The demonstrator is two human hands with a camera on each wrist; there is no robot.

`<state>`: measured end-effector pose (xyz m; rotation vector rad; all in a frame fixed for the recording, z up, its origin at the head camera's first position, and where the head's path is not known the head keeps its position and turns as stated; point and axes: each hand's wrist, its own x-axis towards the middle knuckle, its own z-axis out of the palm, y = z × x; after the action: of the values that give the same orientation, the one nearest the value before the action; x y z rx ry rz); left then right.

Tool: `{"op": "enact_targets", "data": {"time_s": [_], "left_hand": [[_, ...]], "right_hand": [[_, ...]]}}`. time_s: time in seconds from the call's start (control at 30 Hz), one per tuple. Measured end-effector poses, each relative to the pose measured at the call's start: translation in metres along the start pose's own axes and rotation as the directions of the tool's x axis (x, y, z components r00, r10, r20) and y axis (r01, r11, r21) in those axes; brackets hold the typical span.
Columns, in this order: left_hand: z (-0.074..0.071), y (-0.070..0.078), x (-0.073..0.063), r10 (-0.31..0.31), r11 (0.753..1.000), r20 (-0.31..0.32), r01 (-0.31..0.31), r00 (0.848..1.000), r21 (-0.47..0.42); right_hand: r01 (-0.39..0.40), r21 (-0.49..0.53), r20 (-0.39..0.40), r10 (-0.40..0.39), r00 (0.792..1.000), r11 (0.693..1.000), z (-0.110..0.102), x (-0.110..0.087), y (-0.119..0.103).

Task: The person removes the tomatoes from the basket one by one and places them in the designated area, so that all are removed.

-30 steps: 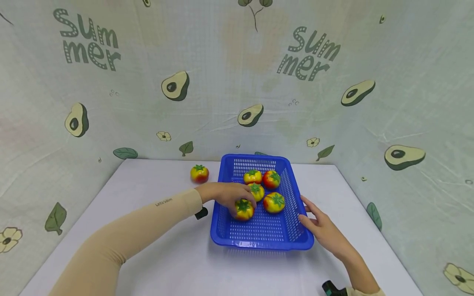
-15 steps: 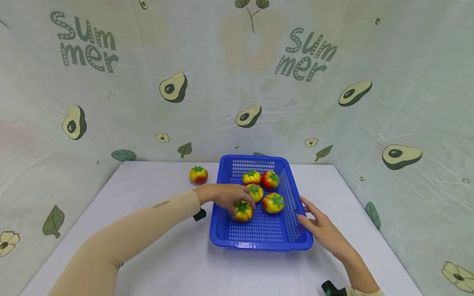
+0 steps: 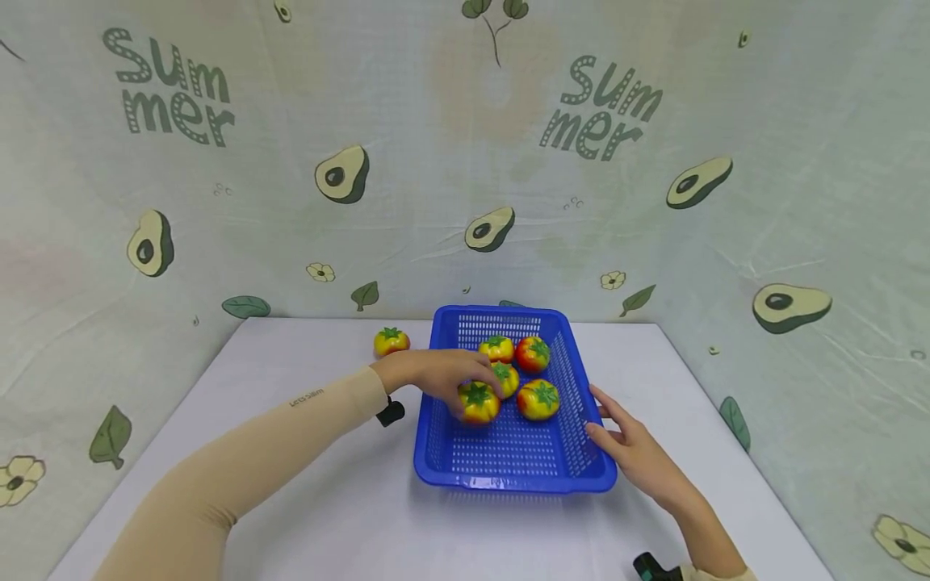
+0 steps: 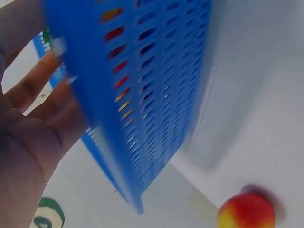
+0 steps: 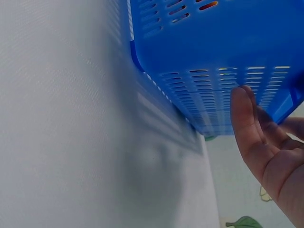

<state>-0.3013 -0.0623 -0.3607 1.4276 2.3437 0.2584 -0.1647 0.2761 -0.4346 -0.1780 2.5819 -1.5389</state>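
Note:
In the head view, my left hand (image 3: 454, 378) reaches over the left rim of a blue plastic basket (image 3: 504, 480), its fingers curled round a yellow-and-red tomato (image 3: 479, 405) with a green star-shaped top. Several similar tomatoes lie behind and beside it in the basket, including a yellow one (image 3: 538, 400) to its right. At the basket's right side is my right hand (image 3: 628, 448), its thumb at the rim. The right wrist view shows its fingers (image 5: 244, 114) along the slotted outer wall. In the left wrist view, the basket wall (image 4: 147, 95) hides most of the held tomato.
One more tomato (image 3: 391, 341) sits on the white table (image 3: 312, 500), outside the basket and behind my left forearm. A fabric backdrop (image 3: 407, 121) with avocado prints and "summer" lettering rises behind the table and along both sides.
My left hand has risen slightly with the tomato, which now sits a little higher in the head view. The right hand and the basket stay where they were.

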Motion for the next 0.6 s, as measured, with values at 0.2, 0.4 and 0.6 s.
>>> {"op": "enact_targets", "data": {"time_s": [0.2, 0.4, 0.6], "left_hand": [[-0.024, 0.002, -0.01, 0.014, 1.0, -0.063, -0.015, 0.998, -0.017], [-0.048, -0.004, -0.025, 0.003, 1.0, -0.106, -0.005, 0.994, -0.027], [-0.065, -0.014, -0.041, -0.016, 0.999, -0.127, 0.01, 0.992, -0.048]], "right_hand": [[-0.01, 0.007, -0.002, 0.01, 1.0, 1.0, 0.001, -0.001, 0.001], [-0.007, 0.007, -0.003, 0.007, 1.0, 1.0, 0.001, 0.0, 0.001], [0.004, 0.008, -0.003, -0.004, 1.0, 1.0, 0.001, 0.0, 0.002]]}}
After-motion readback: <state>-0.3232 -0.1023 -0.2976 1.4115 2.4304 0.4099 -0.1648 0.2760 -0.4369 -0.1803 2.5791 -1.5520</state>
